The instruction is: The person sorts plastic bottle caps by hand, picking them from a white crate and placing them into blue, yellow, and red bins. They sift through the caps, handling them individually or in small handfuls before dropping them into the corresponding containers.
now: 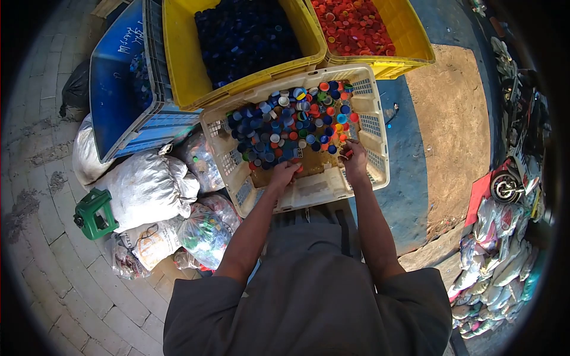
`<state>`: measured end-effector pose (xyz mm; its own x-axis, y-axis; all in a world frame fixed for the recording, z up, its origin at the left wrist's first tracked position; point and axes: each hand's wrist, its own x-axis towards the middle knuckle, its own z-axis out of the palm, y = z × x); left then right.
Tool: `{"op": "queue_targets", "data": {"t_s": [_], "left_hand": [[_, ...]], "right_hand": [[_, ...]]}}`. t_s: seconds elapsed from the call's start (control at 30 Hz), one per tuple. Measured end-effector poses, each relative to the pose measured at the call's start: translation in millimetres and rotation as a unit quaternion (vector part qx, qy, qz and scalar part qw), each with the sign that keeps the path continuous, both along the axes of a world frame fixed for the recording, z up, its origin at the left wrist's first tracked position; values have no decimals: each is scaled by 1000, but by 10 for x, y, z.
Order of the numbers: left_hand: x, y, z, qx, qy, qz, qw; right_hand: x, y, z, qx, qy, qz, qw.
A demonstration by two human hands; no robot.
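A white plastic crate stands in front of me with a layer of mixed bottle caps, many of them blue, others red, white, green and yellow. Low in the crate, my left hand has its fingers closed on a red bottle cap. Over at the crate's right side, my right hand is curled round a dark red bottle cap, partly hidden by the fingers. Brown crate bottom shows between the two hands.
Beyond the crate stand a yellow bin of dark blue caps and another yellow bin of red caps. A blue bin is at the left, above white sacks and a green jerrycan. Bagged material lies at right.
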<state>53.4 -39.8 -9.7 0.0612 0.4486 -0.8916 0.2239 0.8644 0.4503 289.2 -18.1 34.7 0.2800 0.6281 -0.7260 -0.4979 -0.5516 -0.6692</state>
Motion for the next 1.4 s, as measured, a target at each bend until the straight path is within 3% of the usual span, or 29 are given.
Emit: {"op": "queue_targets", "data": {"t_s": [0.1, 0.2, 0.3, 0.4, 0.6, 0.87, 1.0, 1.4], "left_hand": [[-123, 82, 249, -4, -195, 229, 954], [-223, 183, 453, 38, -299, 325, 896], [-310, 257, 523, 73, -378, 360, 850], [-307, 334, 647, 82, -384, 359, 847], [-225, 380, 820, 72, -371, 414, 828], [-264, 244, 654, 35, -390, 439, 809], [-288, 195, 579, 5, -398, 449, 800], [-67, 349, 630, -2, -371, 411, 833]], "right_hand": [[5, 46, -70, 5, 13, -22, 1000], [82, 87, -295, -59, -86, 71, 992], [138, 133, -476, -124, -320, 194, 919], [150, 131, -521, -128, -442, 252, 851], [117, 162, -512, -115, -482, 276, 824], [193, 183, -743, -85, -471, 269, 836], [207, 224, -566, -111, -442, 275, 847], [286, 145, -958, -52, -473, 235, 847]]}}
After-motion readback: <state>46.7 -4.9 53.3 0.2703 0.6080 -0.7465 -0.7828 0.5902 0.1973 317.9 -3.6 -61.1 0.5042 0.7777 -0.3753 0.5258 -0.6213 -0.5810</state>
